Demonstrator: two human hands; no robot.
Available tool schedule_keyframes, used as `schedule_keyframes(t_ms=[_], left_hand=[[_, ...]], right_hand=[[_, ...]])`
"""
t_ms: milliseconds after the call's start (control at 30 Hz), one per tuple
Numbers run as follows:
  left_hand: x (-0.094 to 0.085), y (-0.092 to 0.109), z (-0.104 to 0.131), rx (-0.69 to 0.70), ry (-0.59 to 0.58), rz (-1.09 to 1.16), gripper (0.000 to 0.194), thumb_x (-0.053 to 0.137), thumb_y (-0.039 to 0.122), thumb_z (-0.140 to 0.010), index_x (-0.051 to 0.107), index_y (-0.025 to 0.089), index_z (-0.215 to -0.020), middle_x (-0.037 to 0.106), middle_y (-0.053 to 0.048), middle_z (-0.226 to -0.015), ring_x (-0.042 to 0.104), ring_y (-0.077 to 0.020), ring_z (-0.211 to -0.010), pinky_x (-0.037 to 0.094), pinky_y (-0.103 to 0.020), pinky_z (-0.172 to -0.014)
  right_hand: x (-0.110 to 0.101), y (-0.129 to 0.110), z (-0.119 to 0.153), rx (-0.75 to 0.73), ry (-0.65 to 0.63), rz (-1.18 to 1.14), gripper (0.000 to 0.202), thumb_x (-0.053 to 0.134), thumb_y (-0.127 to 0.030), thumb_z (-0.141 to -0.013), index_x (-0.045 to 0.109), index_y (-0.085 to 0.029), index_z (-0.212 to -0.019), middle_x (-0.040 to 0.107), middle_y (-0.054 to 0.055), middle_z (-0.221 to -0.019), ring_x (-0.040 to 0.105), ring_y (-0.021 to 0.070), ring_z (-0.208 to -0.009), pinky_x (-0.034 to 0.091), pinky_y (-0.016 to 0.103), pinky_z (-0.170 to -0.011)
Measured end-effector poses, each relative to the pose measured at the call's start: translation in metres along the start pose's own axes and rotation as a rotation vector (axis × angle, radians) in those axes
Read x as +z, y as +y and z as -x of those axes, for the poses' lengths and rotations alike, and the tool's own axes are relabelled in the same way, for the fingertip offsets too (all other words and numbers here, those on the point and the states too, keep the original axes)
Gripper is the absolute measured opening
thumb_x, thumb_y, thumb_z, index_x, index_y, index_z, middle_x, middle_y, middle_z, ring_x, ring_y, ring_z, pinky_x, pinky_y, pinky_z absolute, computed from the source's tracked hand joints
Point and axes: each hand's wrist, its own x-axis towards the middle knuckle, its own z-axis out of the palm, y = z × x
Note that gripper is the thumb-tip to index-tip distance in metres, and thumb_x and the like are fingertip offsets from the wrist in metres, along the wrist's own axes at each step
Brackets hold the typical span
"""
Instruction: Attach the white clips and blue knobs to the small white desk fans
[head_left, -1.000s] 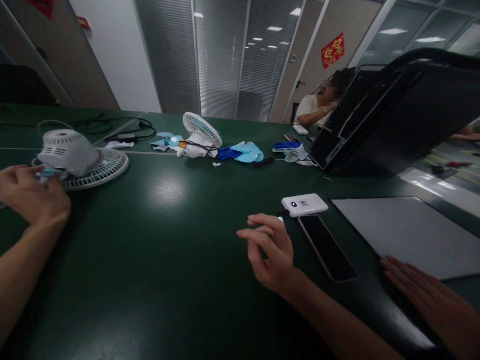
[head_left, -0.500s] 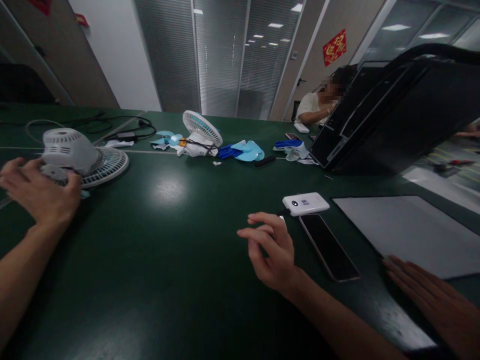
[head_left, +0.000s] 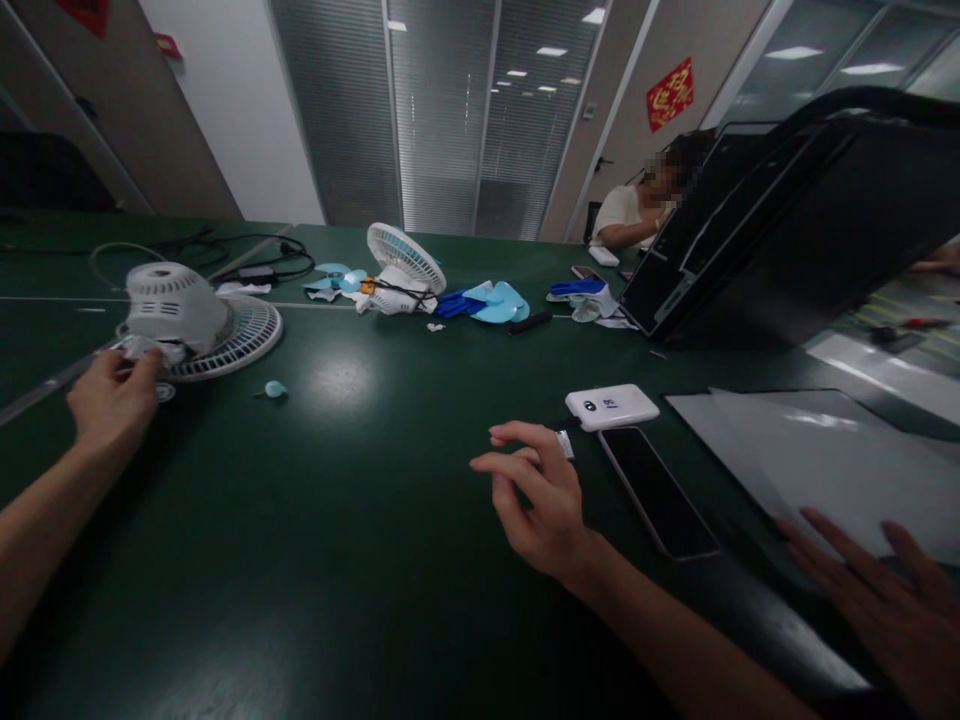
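Note:
At the left, my left hand (head_left: 116, 400) has its thumb and fingers closed around a white part at the near end of a small white electric fan (head_left: 176, 310). The fan lies grille-down on the green table, its rounded housing upward. Just right of that hand is a small round white piece (head_left: 165, 392), and farther right a small light-blue piece (head_left: 275, 389). My right hand (head_left: 536, 500) rests in the middle with loosely bent fingers apart and nothing in them. It is nearest to a white power bank (head_left: 612, 407) and a dark-screened phone (head_left: 658, 495).
Farther back are a second white fan (head_left: 397, 280), light-blue fan blades (head_left: 499, 302), blue gloves (head_left: 577, 287) and black cables (head_left: 259, 270). A large black case (head_left: 787, 230) stands at the right. Another person's hand (head_left: 877, 590) lies over white sheets (head_left: 810, 430); someone sits behind.
My left hand has shifted the fan slightly right and narrowed its grasp. The light-blue piece now lies clear of the fan. The other person's hand has spread, and a white sheet has shifted.

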Motion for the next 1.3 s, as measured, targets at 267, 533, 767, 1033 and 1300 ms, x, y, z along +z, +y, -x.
schedule_keyframes(t_ms=[267, 533, 767, 1033, 1300], left_hand=[[-0.019, 0.053, 0.069, 0.046, -0.362, 0.227, 0.044, 0.054, 0.053, -0.095, 0.062, 0.016, -0.117, 0.065, 0.001, -0.096, 0.060, -0.0157, -0.077, 0.042, -0.017, -0.060], [-0.011, 0.116, 0.145, 0.219, -0.551, 0.491, 0.041, 0.049, 0.055, -0.097, 0.064, 0.018, -0.106, 0.067, -0.002, -0.096, 0.061, -0.0202, -0.081, 0.046, -0.024, -0.066], [-0.019, 0.160, 0.226, 0.282, -0.728, 0.675, 0.030, 0.052, 0.046, -0.098, 0.066, 0.020, -0.101, 0.068, -0.002, -0.090, 0.061, -0.0212, -0.079, 0.047, -0.028, -0.070], [-0.027, 0.188, 0.266, 0.242, -0.876, 0.834, 0.021, 0.051, 0.040, -0.101, 0.062, 0.023, -0.105, 0.066, -0.006, -0.102, 0.061, -0.0245, -0.097, 0.048, -0.037, -0.091], [-0.030, 0.141, 0.245, 0.536, -0.760, 0.482, 0.051, 0.064, 0.042, -0.092, 0.047, 0.027, -0.137, 0.054, -0.012, -0.139, 0.049, -0.0345, -0.128, 0.039, -0.053, -0.106]], right_hand=[[0.002, -0.003, -0.002, 0.020, -0.039, -0.021, 0.031, 0.051, -0.005, -0.089, 0.064, -0.022, -0.112, 0.052, 0.008, -0.123, 0.058, 0.0185, -0.104, 0.053, 0.028, -0.070], [0.007, -0.003, -0.006, 0.055, -0.258, -0.010, 0.027, 0.050, -0.011, -0.092, 0.064, -0.021, -0.113, 0.058, 0.007, -0.114, 0.059, 0.0178, -0.103, 0.051, 0.031, -0.077], [0.013, -0.006, -0.006, -0.067, -0.522, 0.086, 0.032, 0.049, -0.019, -0.097, 0.058, -0.022, -0.128, 0.064, 0.006, -0.115, 0.062, 0.0168, -0.099, 0.052, 0.029, -0.075], [0.020, -0.028, 0.004, -0.180, -0.547, 0.451, 0.038, 0.050, -0.019, -0.097, 0.052, -0.014, -0.135, 0.067, 0.007, -0.098, 0.063, 0.0184, -0.075, 0.046, 0.031, -0.053], [0.033, -0.032, 0.013, -0.154, -0.585, 0.561, 0.038, 0.051, -0.017, -0.095, 0.051, -0.013, -0.132, 0.067, 0.008, -0.098, 0.063, 0.0196, -0.072, 0.043, 0.032, -0.049]])
